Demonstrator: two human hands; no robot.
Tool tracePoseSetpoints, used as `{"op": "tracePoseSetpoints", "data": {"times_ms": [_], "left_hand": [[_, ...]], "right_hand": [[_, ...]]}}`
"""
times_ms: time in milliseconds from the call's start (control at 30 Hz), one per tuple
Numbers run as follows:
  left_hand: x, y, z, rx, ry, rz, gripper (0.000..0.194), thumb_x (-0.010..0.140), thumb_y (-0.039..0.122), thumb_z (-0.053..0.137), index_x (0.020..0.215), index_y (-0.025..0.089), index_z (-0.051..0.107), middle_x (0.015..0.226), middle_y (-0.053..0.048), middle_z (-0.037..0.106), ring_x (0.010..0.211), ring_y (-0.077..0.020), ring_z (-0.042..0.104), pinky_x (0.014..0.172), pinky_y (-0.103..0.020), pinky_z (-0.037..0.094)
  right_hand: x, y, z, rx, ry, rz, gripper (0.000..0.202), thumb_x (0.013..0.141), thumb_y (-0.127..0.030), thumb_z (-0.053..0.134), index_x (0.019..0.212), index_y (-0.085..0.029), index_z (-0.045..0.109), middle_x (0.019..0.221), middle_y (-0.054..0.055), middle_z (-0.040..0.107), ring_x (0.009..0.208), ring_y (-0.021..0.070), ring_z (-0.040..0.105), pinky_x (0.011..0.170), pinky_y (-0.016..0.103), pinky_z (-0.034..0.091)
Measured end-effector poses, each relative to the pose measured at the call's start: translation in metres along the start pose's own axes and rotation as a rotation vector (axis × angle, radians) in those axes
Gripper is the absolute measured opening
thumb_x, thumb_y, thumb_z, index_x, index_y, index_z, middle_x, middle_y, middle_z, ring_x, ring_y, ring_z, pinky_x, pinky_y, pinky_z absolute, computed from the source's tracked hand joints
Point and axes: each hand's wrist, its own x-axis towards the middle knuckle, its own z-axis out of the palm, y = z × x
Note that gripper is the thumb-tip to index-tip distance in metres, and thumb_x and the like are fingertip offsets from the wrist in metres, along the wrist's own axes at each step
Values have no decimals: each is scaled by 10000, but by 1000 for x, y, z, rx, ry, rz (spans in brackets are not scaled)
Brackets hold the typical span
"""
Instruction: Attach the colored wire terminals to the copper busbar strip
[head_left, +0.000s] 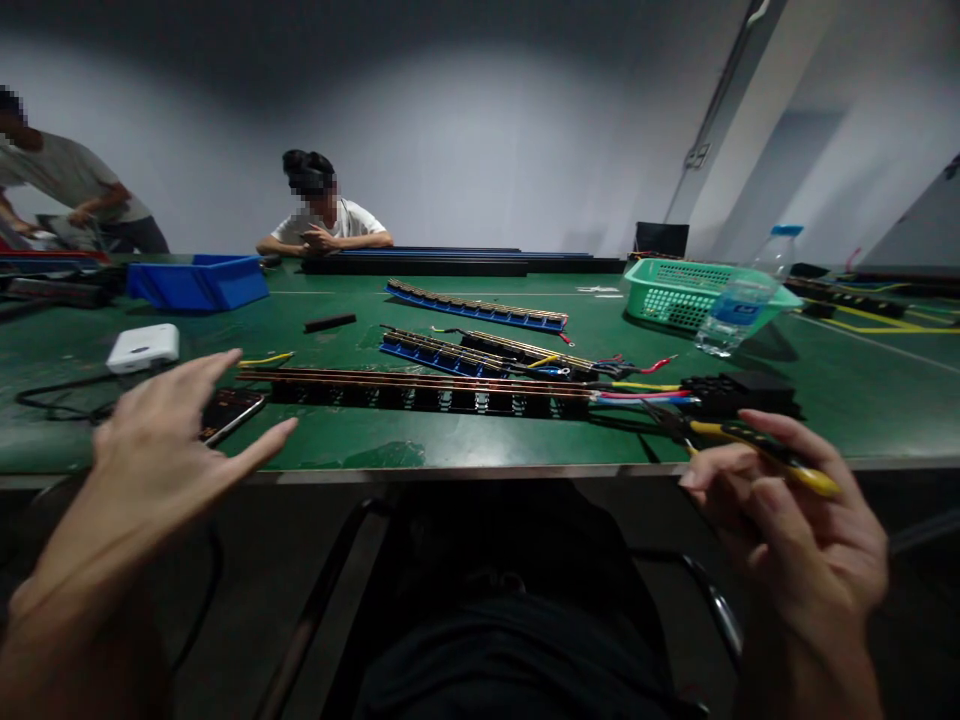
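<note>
My left hand (161, 445) is held over the table's front edge at the left, fingers apart and nothing in it. Partly behind it lies a phone (231, 412). My right hand (795, 520) grips a yellow-and-black handled tool (765, 452) near the front edge at the right. Between the hands, a long black rail with copper strips (435, 392) lies along the table. Coloured wires (645, 396) run from its right end towards a black connector block (739, 392). Shorter strip assemblies (450, 352) lie just behind it.
On the green table (420, 445) stand a blue bin (199, 285), a white box (144, 348), a green basket (675, 295) and a water bottle (735, 315). Black rails (450, 266) lie at the back. Two people are across the table. Chair armrests flank my lap.
</note>
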Motion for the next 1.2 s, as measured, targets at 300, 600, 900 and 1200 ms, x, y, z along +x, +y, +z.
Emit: {"op": "tracePoseSetpoints", "data": {"times_ms": [300,600,900,1200], "left_hand": [[43,172,10,-450,-241,614,484,967,420,539,1406,218,511,1419,-115,556,1324,-284,495,1110,-453,388],[131,269,102,-286,-555,498,758,1008,674,214,1474,121,440,1533,-209,422,1431,-362,348,1113,-525,311],[128,268,136,-383,-689,422,795,978,718,141,1415,163,507,1491,-178,495,1369,-363,432,1108,-561,271],[137,261,134,-401,-722,523,557,1026,516,219,1285,224,617,1393,-102,600,1233,-328,545,1035,-526,358]], "right_hand": [[-6,4,-2,-185,-289,-98,596,946,-204,590,1501,-284,388,991,70,766,829,154,727,667,226,577],[-11,5,0,-230,-389,-96,697,980,-167,495,1584,-309,177,1148,84,745,1118,180,695,942,328,565],[-14,9,10,-200,-510,-116,728,961,-94,439,1556,-407,158,1168,76,661,605,105,487,572,259,493],[-20,21,10,-187,-517,-197,684,941,-69,433,1527,-364,240,1168,85,653,701,132,545,659,313,516]]}}
